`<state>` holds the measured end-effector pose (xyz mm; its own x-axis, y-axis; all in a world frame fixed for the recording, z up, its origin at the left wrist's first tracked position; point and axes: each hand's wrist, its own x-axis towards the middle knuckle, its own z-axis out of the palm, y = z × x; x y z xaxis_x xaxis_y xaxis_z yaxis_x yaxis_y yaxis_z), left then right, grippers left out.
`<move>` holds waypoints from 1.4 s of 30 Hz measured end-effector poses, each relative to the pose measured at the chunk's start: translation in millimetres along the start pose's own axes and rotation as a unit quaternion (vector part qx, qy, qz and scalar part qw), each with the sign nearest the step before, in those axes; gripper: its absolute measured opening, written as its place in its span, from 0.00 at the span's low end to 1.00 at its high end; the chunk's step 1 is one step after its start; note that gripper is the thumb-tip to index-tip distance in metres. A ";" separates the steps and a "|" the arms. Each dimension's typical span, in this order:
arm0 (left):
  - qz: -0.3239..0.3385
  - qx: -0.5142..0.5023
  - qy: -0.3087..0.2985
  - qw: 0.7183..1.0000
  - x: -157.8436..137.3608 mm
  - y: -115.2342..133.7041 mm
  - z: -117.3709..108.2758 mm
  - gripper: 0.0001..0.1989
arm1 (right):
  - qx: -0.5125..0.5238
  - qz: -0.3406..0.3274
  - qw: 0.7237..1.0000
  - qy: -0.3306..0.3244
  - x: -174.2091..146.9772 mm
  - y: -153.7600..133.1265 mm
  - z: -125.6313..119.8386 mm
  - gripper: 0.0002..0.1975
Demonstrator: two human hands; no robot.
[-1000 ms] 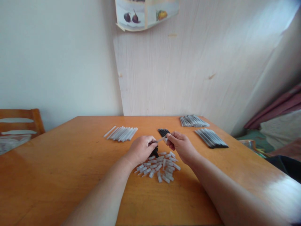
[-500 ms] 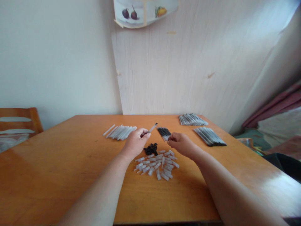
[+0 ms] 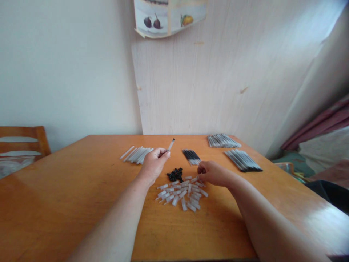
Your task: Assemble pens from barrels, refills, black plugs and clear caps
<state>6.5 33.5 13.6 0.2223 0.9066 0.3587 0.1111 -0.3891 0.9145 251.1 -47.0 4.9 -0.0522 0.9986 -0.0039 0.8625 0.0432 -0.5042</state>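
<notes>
My left hand (image 3: pixel 155 163) pinches a slim translucent tube (image 3: pixel 171 145) with a dark upper end, tilted up over the table. My right hand (image 3: pixel 211 173) is at the back right edge of a pile of small whitish plastic pieces (image 3: pixel 177 193), many with a narrow stem. Its fingers are bent together at the pile; what they hold, if anything, is hidden. Between the hands lies a heap of small black plastic parts (image 3: pixel 175 174). Just behind my right hand is a row of thin black sticks with pale ends (image 3: pixel 191 155).
Whitish tubes (image 3: pixel 136 155) lie side by side behind my left hand. Two bundles of grey tubes, a nearer one with black ends (image 3: pixel 242 160) and a farther one (image 3: pixel 223 141), lie at the right. A wooden chair (image 3: pixel 40 140) stands left of the table (image 3: pixel 81 203).
My right hand has moved from the row of black sticks down towards me, to the whitish pieces. My left hand has shifted slightly left, and its tube now points more upright.
</notes>
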 end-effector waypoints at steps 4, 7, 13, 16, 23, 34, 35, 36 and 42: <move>-0.024 -0.039 0.013 0.999 -0.6 4.0 -0.5 0.17 | -0.010 -0.002 1.000 0.002 0.3 1.5 -0.8 0.07; -0.043 -0.077 0.032 0.996 -0.5 6.7 -1.4 0.17 | -0.022 0.000 1.000 -0.007 -0.8 -0.9 -2.2 0.05; -0.101 -0.137 0.057 0.984 -0.2 11.9 -3.9 0.21 | -0.039 -0.003 0.999 -0.011 -2.1 -5.3 -2.7 0.04; -0.113 -0.161 0.057 0.979 0.2 12.9 -4.4 0.21 | -0.046 0.003 0.999 -0.003 -1.9 -4.9 -2.6 0.03; -0.128 -0.186 0.055 0.973 1.8 10.2 -4.8 0.20 | -0.046 0.005 0.999 0.000 -1.2 -0.9 -4.3 0.03; -0.127 -0.179 0.054 0.974 0.6 12.0 -3.9 0.21 | -0.059 0.006 0.998 -0.005 -3.3 -4.4 -4.2 0.03; -0.126 -0.180 0.053 0.974 0.4 12.4 -3.8 0.20 | -0.059 0.008 0.998 0.003 -3.2 -4.1 -5.0 0.03; -0.124 -0.181 0.053 0.974 0.2 12.7 -3.7 0.20 | -0.057 0.009 0.998 0.015 -2.9 -3.9 -5.8 0.03; -0.136 -0.204 0.051 0.968 0.9 13.4 -3.3 0.20 | 0.036 0.004 0.993 0.112 -1.7 -10.5 -5.5 0.11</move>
<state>5.0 29.6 26.8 0.1389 0.9861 0.0909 -0.2442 -0.0549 0.9682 244.9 -49.0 15.0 0.0744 0.9810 0.1794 0.8242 0.0408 -0.5648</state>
